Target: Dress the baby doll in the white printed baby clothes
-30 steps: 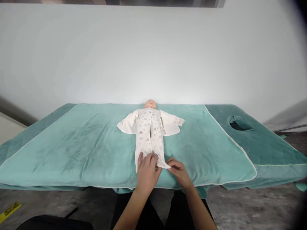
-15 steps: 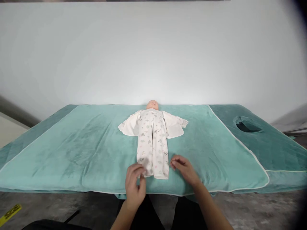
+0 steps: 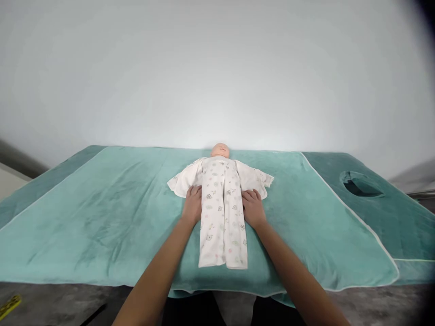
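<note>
A baby doll lies on its back, its bald head (image 3: 220, 150) by the far edge. Spread out beneath it is a white baby shirt (image 3: 253, 175) with its sleeves to both sides. White printed baby pants (image 3: 222, 213) cover the doll's front, legs towards me. My left hand (image 3: 193, 204) rests beside the left edge of the pants, fingers laid forward on the shirt's lower hem. At the right edge my right hand (image 3: 253, 208) lies the same way. Both hands' fingers are stretched out; their thumbs are hidden along the pants.
A light green cover (image 3: 112, 203) lies over the padded bed, its white piping running along the edges. To the right, the darker bed surface has a face hole (image 3: 362, 184). A white wall (image 3: 217, 72) stands directly behind. Yellow tape (image 3: 9, 305) marks the grey floor.
Both hands have moved forward from the pants' leg ends to the shirt hem, on either side of the pants. The view has tilted slightly down and nearer.
</note>
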Tool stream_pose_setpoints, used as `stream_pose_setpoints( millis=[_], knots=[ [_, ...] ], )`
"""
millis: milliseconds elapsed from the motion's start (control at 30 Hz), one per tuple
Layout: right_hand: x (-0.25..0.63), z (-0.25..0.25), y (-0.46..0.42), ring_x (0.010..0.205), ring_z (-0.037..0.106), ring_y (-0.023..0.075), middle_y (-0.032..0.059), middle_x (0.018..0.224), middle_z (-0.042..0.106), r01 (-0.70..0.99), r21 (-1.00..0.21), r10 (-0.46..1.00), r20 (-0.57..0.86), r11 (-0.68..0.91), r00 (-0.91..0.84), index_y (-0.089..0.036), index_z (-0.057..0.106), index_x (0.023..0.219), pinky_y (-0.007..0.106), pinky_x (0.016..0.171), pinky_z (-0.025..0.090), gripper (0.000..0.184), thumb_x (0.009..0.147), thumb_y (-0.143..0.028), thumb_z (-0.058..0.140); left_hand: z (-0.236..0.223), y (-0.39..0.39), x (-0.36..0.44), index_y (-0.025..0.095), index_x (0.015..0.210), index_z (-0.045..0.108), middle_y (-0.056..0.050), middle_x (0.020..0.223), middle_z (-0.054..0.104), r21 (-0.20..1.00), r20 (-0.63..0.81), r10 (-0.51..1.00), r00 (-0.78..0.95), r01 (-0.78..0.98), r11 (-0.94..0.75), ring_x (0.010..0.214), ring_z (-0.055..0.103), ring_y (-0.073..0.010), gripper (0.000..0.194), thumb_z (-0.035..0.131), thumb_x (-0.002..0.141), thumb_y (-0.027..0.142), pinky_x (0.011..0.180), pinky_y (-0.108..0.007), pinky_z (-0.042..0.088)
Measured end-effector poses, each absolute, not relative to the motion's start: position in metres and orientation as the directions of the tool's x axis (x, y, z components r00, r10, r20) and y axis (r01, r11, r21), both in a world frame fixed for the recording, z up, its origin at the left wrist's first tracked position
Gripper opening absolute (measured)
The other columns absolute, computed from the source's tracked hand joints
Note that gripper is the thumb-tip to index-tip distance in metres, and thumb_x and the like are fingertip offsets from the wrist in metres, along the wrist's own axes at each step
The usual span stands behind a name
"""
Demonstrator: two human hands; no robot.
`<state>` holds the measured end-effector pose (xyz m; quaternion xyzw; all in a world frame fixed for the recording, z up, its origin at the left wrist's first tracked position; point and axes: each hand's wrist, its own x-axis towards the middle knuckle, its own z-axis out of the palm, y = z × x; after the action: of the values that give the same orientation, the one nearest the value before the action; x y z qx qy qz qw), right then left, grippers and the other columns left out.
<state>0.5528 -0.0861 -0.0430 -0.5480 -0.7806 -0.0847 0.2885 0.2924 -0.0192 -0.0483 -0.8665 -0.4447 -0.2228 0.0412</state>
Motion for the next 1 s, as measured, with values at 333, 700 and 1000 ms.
stream_pose_setpoints(
  millis=[333, 700, 1000],
  knots=[
    [0.522, -0.040, -0.061, 0.108, 0.056, 0.0266, 0.0113, 0.109, 0.070, 0.916, -0.274, 0.886, 0.439, 0.292, -0.151, -0.019, 0.070, 0.116, 0.041, 0.102, 0.038, 0.034, 0.094, -0.010, 0.047, -0.042, -0.017, 0.302, 0.021, 0.117, 0.070, -0.010, 0.118, 0.070, 0.265, 0.412, 0.757, 0.507, 0.728, -0.632, 0.117, 0.057, -0.0290, 0.032, 0.054, 0.090, 0.025, 0.106, -0.045, 0.043],
    [0.531, -0.053, -0.100, 0.106, 0.058, 0.0270, 0.0101, 0.102, 0.070, 0.791, -0.310, 0.788, 0.527, 0.527, -0.318, -0.023, 0.074, 0.094, 0.040, 0.096, 0.047, 0.026, 0.096, -0.025, 0.048, -0.026, -0.030, 0.302, 0.020, 0.110, 0.069, -0.010, 0.119, 0.069, 0.291, 0.345, 0.813, 0.470, 0.770, -0.568, 0.114, 0.058, -0.0282, 0.028, 0.054, 0.088, 0.016, 0.104, -0.040, 0.044],
    [0.525, -0.050, -0.110, 0.103, 0.055, 0.0262, 0.0111, 0.110, 0.065, 0.916, -0.266, 0.870, 0.469, 0.301, -0.149, -0.022, 0.071, 0.106, 0.040, 0.091, 0.041, 0.024, 0.097, -0.023, 0.049, -0.020, -0.037, 0.302, 0.016, 0.087, 0.067, -0.012, 0.097, 0.070, 0.237, 0.342, 0.836, 0.430, 0.821, -0.520, 0.096, 0.060, -0.0254, 0.011, 0.057, 0.087, 0.014, 0.092, -0.038, 0.045]
  ],
)
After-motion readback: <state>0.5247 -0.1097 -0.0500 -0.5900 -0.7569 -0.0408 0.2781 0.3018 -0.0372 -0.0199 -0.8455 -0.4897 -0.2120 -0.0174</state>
